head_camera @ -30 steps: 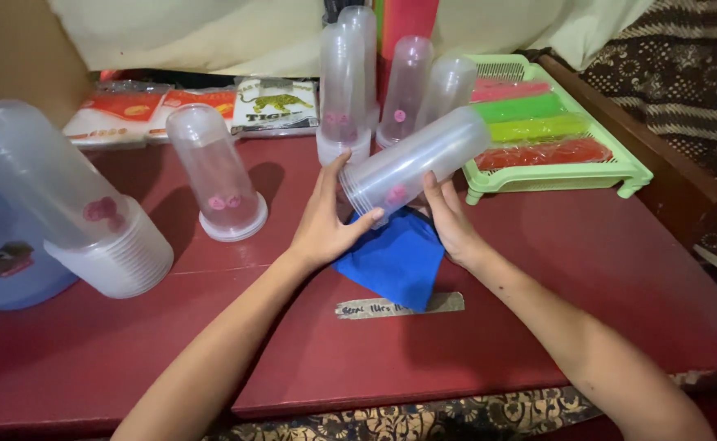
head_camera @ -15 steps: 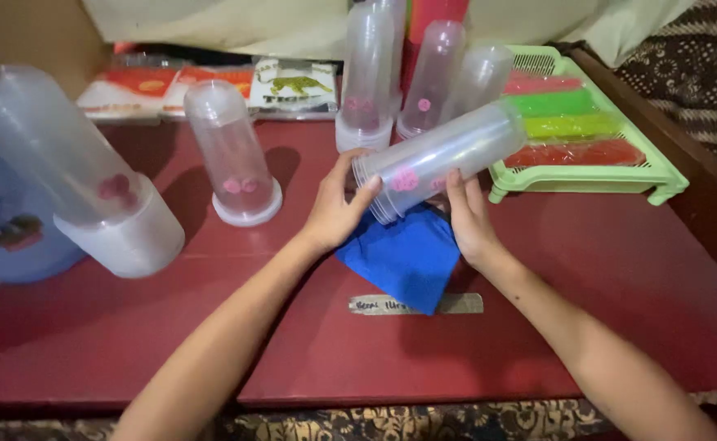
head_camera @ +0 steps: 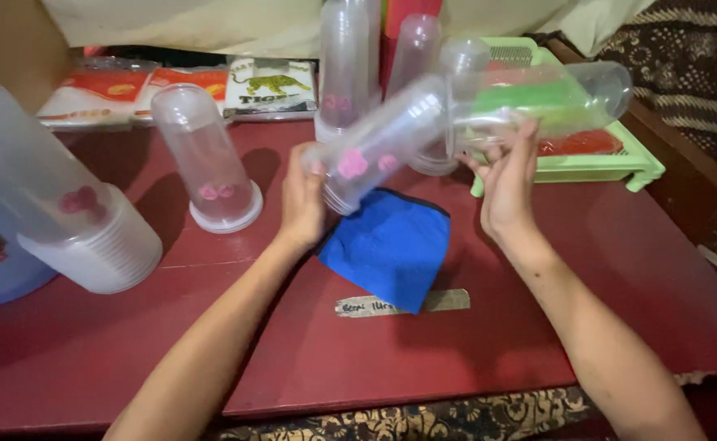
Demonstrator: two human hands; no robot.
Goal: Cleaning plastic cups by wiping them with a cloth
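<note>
Hands at the centre of the frame now hold two separate clear plastic tubes where, half a second ago, they held what looked like one nested stack. The left hand (head_camera: 303, 198) is closed around the mouth end of the nearer tube (head_camera: 379, 147), which tilts up to the right; the right hand (head_camera: 507, 181) grips the second tube (head_camera: 542, 100), lifted toward the upper right over the green tray (head_camera: 636, 159). So the pair has been pulled apart, and both pieces are off the red table (head_camera: 456, 359). Below them the blue cloth (head_camera: 391, 245) lies as before. Upright tubes (head_camera: 207, 167) and the stack at left (head_camera: 64, 212) have not moved.
</note>
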